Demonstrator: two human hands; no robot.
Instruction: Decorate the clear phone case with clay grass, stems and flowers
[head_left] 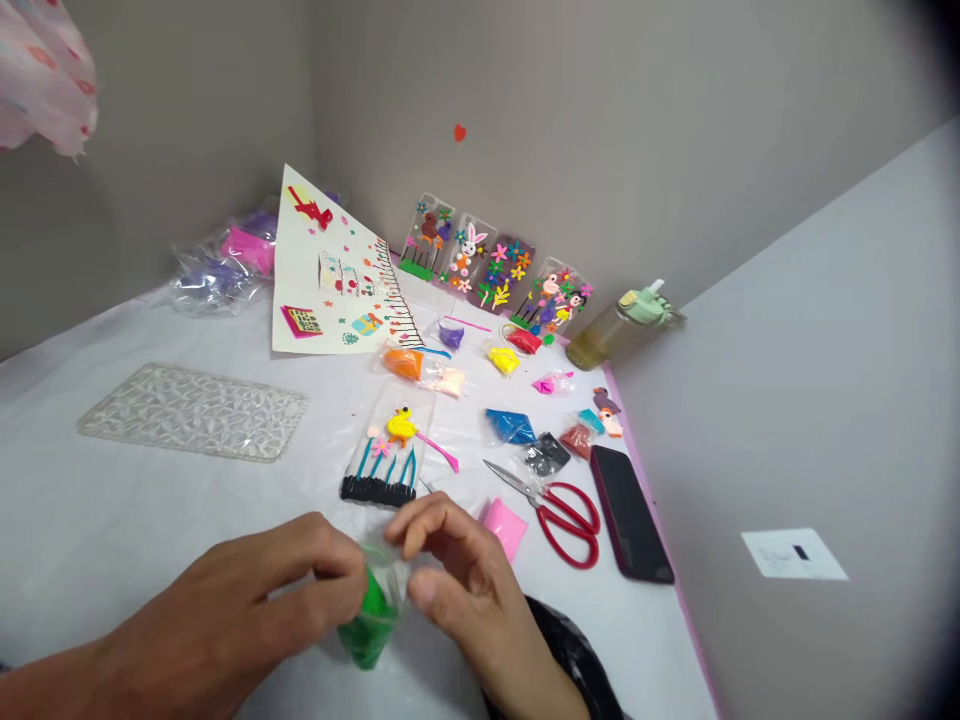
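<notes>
My left hand [300, 590] pinches the edge of a small clear bag of green clay [367, 625], low in the middle of the view. On the bag's other side is my right hand [457, 570], its fingers curled and its thumb close to the plastic; whether they grip it is hard to make out. Just beyond my hands lies a clear phone case [427, 410] decorated with a yellow clay duck [402, 427], a pink flower, blue stems and a black strip. A pink clay packet [505, 528] rests beside my right hand.
Red-handled scissors [566, 525] and a dark phone [632, 515] lie at right. Several clay packets, such as a blue one [510, 427], are scattered beyond. Decorated cases [472, 255] lean on the wall near a bottle [619, 325]. At left are a textured clear sheet [195, 410] and a drawing [337, 280].
</notes>
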